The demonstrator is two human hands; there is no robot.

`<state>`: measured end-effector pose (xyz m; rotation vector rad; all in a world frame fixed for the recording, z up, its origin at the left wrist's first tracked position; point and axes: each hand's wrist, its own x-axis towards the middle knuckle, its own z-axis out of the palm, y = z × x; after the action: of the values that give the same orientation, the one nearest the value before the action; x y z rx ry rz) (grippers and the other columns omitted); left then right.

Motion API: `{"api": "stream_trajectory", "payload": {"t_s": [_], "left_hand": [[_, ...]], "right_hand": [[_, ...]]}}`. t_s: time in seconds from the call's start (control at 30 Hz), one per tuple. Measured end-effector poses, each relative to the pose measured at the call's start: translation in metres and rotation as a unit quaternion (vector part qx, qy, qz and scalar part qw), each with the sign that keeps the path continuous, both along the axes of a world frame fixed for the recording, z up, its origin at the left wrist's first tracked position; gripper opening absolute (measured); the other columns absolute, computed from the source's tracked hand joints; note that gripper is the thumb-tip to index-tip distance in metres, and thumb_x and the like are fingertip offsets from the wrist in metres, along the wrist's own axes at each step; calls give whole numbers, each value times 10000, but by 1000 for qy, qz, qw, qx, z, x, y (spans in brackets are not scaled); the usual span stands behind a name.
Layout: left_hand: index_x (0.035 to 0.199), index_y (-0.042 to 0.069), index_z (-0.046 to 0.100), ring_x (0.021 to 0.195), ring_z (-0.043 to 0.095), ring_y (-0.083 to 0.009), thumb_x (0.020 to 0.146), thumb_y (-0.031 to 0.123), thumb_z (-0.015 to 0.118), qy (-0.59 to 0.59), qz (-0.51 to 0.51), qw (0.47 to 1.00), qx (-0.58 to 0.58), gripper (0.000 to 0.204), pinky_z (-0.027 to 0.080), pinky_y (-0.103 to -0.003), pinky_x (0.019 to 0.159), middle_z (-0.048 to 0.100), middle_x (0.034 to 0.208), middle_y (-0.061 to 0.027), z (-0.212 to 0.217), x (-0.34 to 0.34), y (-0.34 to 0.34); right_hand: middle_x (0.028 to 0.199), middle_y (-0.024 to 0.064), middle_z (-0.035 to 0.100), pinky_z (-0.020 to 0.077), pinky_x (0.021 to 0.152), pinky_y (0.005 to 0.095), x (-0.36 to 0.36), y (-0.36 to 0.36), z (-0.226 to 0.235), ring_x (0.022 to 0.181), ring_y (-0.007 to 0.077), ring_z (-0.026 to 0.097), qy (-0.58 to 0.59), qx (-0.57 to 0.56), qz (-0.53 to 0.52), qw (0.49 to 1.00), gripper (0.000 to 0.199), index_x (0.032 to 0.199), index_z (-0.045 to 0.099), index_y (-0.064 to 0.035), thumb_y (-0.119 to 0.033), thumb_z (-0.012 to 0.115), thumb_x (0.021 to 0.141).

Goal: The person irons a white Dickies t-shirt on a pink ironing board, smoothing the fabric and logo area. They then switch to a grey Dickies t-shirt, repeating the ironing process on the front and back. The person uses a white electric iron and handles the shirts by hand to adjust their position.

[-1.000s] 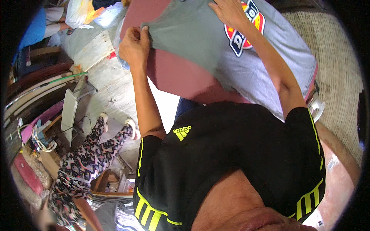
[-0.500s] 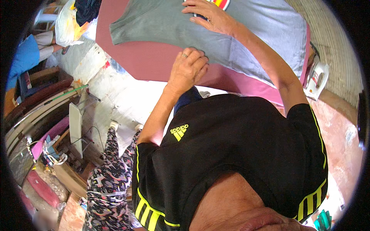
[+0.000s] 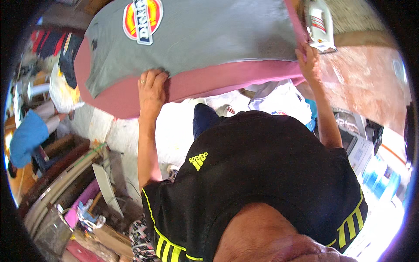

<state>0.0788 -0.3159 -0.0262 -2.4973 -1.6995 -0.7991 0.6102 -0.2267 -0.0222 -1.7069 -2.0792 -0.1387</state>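
Observation:
A grey shirt (image 3: 209, 35) lies flat across a padded board with a dark pink cover (image 3: 209, 81). Near its far edge, a round red and yellow patch (image 3: 143, 19) shows on the fabric. My left hand (image 3: 152, 89), a ring on one finger, has its fingers curled together at the shirt's near edge. At the board's right end, my right hand (image 3: 310, 63) pinches the corner of the shirt's hem, though its fingertips are partly hidden. Just beyond that hand is a white iron (image 3: 320, 26).
Pale cloth (image 3: 279, 101) hangs below the board's near side. Stacked boards and rolls (image 3: 65, 174) crowd the left, where a person in blue shorts (image 3: 28, 137) is partly visible. Another person's patterned clothing (image 3: 142, 242) shows close by at lower left. A white bag (image 3: 64, 89) sits beyond the board's left end.
My right hand has gone from beside the patch to the hem at the board's right end. My left hand remains at the near edge, farther left in view. The view has shifted too.

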Motion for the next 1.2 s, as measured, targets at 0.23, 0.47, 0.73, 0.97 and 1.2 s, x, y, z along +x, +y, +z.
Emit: {"api": "stream_trajectory", "payload": {"t_s": [0.23, 0.47, 0.73, 0.97, 1.2], "left_hand": [[1035, 100, 682, 1058, 571, -310, 785, -5, 603, 1, -17, 1000, 13, 282, 455, -433, 877, 634, 1080, -67, 0, -1, 5], [1020, 126, 695, 1054, 560, -287, 776, 29, 634, -4, -45, 997, -62, 270, 445, -424, 845, 625, 1042, -46, 18, -15, 5], [1060, 131, 678, 959, 589, -253, 899, 310, 690, 26, -44, 996, -76, 241, 409, -425, 828, 641, 930, -31, 26, -8, 7], [1137, 103, 639, 1097, 568, -333, 912, 329, 679, -6, -41, 999, -16, 322, 424, -493, 852, 609, 1211, -140, 27, 22, 121], [1502, 220, 428, 1442, 300, -412, 932, 578, 565, 114, 108, 988, -14, 687, 250, -663, 1121, 329, 1589, -109, -1, -16, 235]], "right_hand": [[898, 182, 687, 519, 771, 430, -9, -8, -15, 832, 367, 660, 176, -32, -33, 983, 245, 1033, 668, -21, -236, 701, 920], [967, 200, 684, 521, 804, 409, 19, -5, -10, 923, 334, 684, 160, -117, -102, 975, 239, 1069, 625, -18, -227, 654, 958], [1185, 157, 645, 517, 935, 429, -12, 13, 4, 1098, 355, 627, 68, -14, -40, 997, 326, 1210, 618, -53, -129, 698, 904], [1494, 56, 471, 369, 1113, 491, -151, 90, 11, 1391, 303, 418, -29, -25, 158, 987, 472, 1368, 568, -185, -301, 678, 924], [1602, 35, 339, 285, 1184, 506, -161, 225, 3, 1461, 303, 328, -137, -4, 172, 975, 549, 1496, 436, -222, -445, 524, 1003]]}}
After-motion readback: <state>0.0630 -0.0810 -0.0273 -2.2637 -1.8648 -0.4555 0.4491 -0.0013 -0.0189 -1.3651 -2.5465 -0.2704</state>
